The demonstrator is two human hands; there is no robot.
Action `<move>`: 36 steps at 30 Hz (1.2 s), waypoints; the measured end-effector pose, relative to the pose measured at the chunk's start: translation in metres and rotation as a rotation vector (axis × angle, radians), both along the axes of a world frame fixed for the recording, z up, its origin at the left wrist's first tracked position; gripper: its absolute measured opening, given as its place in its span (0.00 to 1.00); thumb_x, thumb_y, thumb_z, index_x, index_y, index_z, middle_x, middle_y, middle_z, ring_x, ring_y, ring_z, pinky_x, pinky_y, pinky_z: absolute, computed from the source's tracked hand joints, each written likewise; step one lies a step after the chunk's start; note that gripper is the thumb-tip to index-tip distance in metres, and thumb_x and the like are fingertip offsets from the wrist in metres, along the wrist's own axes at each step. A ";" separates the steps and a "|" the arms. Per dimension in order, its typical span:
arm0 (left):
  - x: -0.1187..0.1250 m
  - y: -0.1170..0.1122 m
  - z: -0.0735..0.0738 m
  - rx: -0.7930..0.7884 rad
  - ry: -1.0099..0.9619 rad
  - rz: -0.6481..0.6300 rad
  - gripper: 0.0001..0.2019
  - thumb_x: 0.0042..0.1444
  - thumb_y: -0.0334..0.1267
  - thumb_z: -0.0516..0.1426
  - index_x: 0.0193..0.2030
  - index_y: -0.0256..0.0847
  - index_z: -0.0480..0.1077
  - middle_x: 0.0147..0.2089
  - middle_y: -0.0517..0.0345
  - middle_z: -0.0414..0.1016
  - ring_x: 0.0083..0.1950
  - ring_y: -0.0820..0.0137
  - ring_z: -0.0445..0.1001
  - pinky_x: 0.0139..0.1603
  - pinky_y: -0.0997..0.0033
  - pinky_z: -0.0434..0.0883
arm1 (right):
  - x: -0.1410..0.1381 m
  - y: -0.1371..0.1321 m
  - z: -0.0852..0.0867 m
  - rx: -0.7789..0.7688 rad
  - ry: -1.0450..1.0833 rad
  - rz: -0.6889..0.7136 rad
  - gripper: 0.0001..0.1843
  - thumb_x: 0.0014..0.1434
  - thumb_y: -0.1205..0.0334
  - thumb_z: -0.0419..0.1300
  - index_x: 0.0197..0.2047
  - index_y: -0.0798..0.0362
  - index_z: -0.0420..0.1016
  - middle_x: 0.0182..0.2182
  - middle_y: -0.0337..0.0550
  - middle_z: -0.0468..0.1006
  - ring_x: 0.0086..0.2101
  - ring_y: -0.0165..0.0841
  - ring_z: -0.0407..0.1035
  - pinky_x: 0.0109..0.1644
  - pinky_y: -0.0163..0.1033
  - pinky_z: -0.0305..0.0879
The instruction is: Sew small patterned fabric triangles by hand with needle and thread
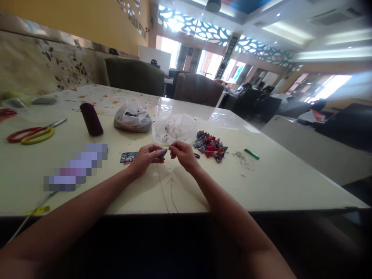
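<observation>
My left hand (147, 158) pinches a small dark teal fabric piece (161, 153) between thumb and fingers above the table. Just to its right, my right hand (181, 153) has its fingertips pressed together; whatever they hold is too small to make out. A dark thread (163, 190) trails below the hands toward the table's front edge. Beside my left hand lies a flat blue and white patterned fabric piece (128, 157). Right of my right hand is a pile of small colourful fabric triangles (210, 145), and a small dark object (197, 155) sits close to the wrist.
Behind the hands stand a white plastic bag (174, 130), a bag with dark contents (133, 118) and a maroon thread cone (92, 119). Scissors (36, 133) and a blurred-out object (77, 166) lie left. A green tube-like object (251, 154) lies right, beside thread scraps (244, 159).
</observation>
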State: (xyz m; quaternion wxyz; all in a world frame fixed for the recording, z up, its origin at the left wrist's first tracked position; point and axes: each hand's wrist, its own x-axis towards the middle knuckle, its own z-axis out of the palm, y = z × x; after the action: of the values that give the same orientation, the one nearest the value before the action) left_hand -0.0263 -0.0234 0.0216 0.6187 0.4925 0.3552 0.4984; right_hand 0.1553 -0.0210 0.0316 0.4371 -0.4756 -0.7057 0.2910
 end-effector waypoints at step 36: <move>0.006 -0.006 -0.006 -0.227 -0.051 0.088 0.10 0.49 0.39 0.69 0.36 0.36 0.79 0.32 0.56 0.77 0.30 0.71 0.76 0.43 0.63 0.80 | 0.031 -0.019 -0.015 0.040 -0.225 0.058 0.21 0.71 0.50 0.49 0.57 0.48 0.75 0.55 0.45 0.79 0.55 0.40 0.72 0.59 0.45 0.64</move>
State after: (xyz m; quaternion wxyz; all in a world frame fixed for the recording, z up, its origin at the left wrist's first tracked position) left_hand -0.0202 -0.0293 0.0161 0.6568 0.3905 0.4147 0.4940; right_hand 0.1861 -0.0403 0.0162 0.3558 -0.4758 -0.7696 0.2341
